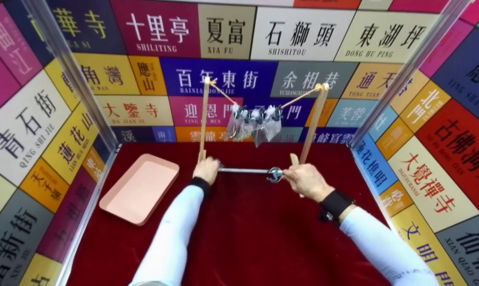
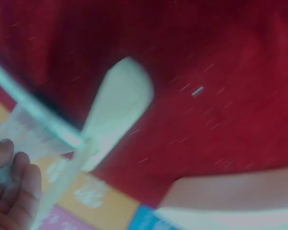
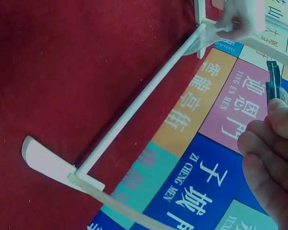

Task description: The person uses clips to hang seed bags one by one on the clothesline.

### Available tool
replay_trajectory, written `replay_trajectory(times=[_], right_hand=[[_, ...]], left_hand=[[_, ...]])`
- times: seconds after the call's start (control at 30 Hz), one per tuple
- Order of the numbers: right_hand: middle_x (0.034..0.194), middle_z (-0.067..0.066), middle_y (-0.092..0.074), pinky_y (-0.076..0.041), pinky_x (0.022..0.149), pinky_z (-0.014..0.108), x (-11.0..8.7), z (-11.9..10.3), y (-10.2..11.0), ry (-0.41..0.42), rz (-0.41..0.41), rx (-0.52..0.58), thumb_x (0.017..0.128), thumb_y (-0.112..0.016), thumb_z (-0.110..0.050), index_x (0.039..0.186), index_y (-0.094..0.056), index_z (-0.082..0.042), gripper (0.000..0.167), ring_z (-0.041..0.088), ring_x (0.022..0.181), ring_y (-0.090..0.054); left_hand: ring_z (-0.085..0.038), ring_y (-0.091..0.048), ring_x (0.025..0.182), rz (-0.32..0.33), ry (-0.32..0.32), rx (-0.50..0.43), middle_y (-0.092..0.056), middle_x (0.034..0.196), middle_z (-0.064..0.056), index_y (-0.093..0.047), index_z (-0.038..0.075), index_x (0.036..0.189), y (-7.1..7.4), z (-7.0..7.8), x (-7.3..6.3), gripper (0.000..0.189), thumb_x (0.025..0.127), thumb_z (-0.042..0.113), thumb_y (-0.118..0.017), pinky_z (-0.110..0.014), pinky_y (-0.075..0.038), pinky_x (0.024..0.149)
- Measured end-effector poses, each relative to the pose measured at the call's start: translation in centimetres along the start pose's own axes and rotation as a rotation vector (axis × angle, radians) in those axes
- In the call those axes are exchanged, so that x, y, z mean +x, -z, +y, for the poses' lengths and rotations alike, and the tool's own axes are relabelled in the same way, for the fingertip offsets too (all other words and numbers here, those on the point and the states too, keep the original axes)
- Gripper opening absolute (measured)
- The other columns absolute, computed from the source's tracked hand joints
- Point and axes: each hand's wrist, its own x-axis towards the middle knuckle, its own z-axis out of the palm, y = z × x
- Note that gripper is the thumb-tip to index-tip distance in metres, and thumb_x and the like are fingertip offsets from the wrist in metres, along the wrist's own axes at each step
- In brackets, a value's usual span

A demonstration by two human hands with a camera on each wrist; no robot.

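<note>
A wooden frame has two uprights, flat feet and a pale crossbar low between them. From the string tied across its tops hang several clear plastic bags, held by dark clips. My left hand, beside the left upright, pinches a clear plastic bag; the right wrist view shows this bag near the crossbar's far end. My right hand, by the right upright, grips a dark clip between thumb and fingers; its far side is hidden.
A pink tray lies on the dark red cloth at left. Printed panels with place names wall in the back and both sides, with clear edge strips at the corners.
</note>
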Motion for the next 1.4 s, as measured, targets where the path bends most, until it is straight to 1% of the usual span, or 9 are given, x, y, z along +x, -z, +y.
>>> replay_trajectory(times=[0.17, 0.33, 0.47, 0.6, 0.73, 0.87, 1.1, 1.23, 1.4], right_hand=[[0.066, 0.006, -0.064, -0.06, 0.052, 0.047, 1.8, 0.9, 1.5, -0.026, 0.01, 0.032, 0.098, -0.08, -0.003, 0.086, -0.064, -0.009, 0.021, 0.029, 0.057, -0.069], [0.068, 0.008, -0.059, -0.059, 0.054, 0.047, 5.0, 0.5, 3.4, 0.003, 0.042, -0.006, 0.103, -0.073, -0.004, 0.088, -0.064, -0.005, 0.017, 0.03, 0.059, -0.064], [0.066, 0.007, -0.054, -0.055, 0.051, 0.044, 9.1, -0.9, 5.7, -0.015, 0.08, -0.004, 0.108, -0.069, -0.01, 0.086, -0.062, -0.005, 0.024, 0.026, 0.056, -0.055], [0.066, 0.01, -0.058, -0.056, 0.051, 0.043, 14.0, -1.9, 8.5, -0.05, 0.107, -0.001, 0.111, -0.061, -0.009, 0.08, -0.056, -0.005, 0.032, 0.027, 0.055, -0.055], [0.065, 0.01, -0.053, -0.057, 0.054, 0.049, 18.3, -2.0, 10.6, -0.134, 0.066, 0.004, 0.113, -0.057, -0.009, 0.073, -0.046, -0.01, 0.042, 0.032, 0.057, -0.057], [0.066, 0.01, -0.052, -0.059, 0.06, 0.054, 21.9, -1.7, 11.5, -0.227, -0.038, -0.015, 0.113, -0.059, -0.013, 0.069, -0.042, -0.013, 0.047, 0.035, 0.061, -0.059], [0.092, 0.023, -0.08, -0.067, 0.077, 0.059, 26.5, -1.1, 11.2, -0.327, -0.189, -0.03, 0.113, -0.062, -0.018, 0.088, -0.075, 0.0, 0.034, 0.046, 0.081, -0.077], [0.095, 0.023, -0.08, -0.065, 0.081, 0.064, 27.8, -0.8, 10.7, -0.355, -0.212, -0.007, 0.108, -0.063, -0.015, 0.085, -0.076, -0.002, 0.03, 0.051, 0.09, -0.078], [0.092, 0.019, -0.081, -0.064, 0.082, 0.063, 27.8, -0.8, 9.6, -0.298, -0.254, 0.055, 0.104, -0.066, -0.012, 0.084, -0.08, -0.006, 0.025, 0.049, 0.092, -0.079]], left_hand=[[-0.046, -0.082, 0.092, 0.025, -0.07, 0.023, -0.082, 0.1, -0.024, -0.078, 0.0, 0.102, 6.2, 0.9, 2.2, 0.021, 0.096, 0.018, -0.085, -0.058, -0.069, 0.08], [-0.045, -0.081, 0.096, -0.002, -0.14, 0.012, -0.084, 0.102, -0.022, -0.08, 0.002, 0.106, 13.3, 1.6, 3.7, 0.014, 0.098, 0.014, -0.081, -0.058, -0.069, 0.085], [-0.042, -0.079, 0.101, -0.003, -0.165, -0.013, -0.082, 0.107, -0.021, -0.078, 0.001, 0.11, 18.9, 2.2, 4.2, 0.013, 0.1, 0.01, -0.077, -0.055, -0.068, 0.092], [-0.04, -0.077, 0.105, 0.007, -0.177, -0.007, -0.08, 0.112, -0.021, -0.075, -0.001, 0.114, 24.1, 3.1, 5.0, 0.019, 0.097, 0.005, -0.081, -0.052, -0.067, 0.099], [-0.041, -0.077, 0.108, 0.039, -0.206, 0.011, -0.079, 0.115, -0.023, -0.074, -0.002, 0.115, 27.7, 3.9, 6.5, 0.02, 0.096, 0.0, -0.081, -0.054, -0.065, 0.103], [-0.043, -0.077, 0.113, 0.093, -0.253, 0.075, -0.079, 0.121, -0.025, -0.077, -0.004, 0.118, 29.1, 4.3, 8.1, 0.019, 0.102, -0.006, -0.067, -0.055, -0.064, 0.106], [-0.04, -0.077, 0.105, 0.152, -0.352, 0.213, -0.077, 0.115, -0.023, -0.08, -0.004, 0.115, 29.1, 5.1, 9.6, 0.025, 0.101, -0.008, -0.06, -0.053, -0.068, 0.094], [-0.039, -0.077, 0.102, 0.175, -0.367, 0.277, -0.08, 0.111, -0.022, -0.081, -0.003, 0.11, 28.7, 5.5, 9.8, 0.024, 0.099, -0.009, -0.061, -0.052, -0.069, 0.092], [-0.04, -0.078, 0.102, 0.138, -0.33, 0.242, -0.082, 0.111, -0.021, -0.082, -0.001, 0.112, 27.2, 5.7, 9.7, 0.025, 0.098, -0.008, -0.063, -0.052, -0.067, 0.095]])
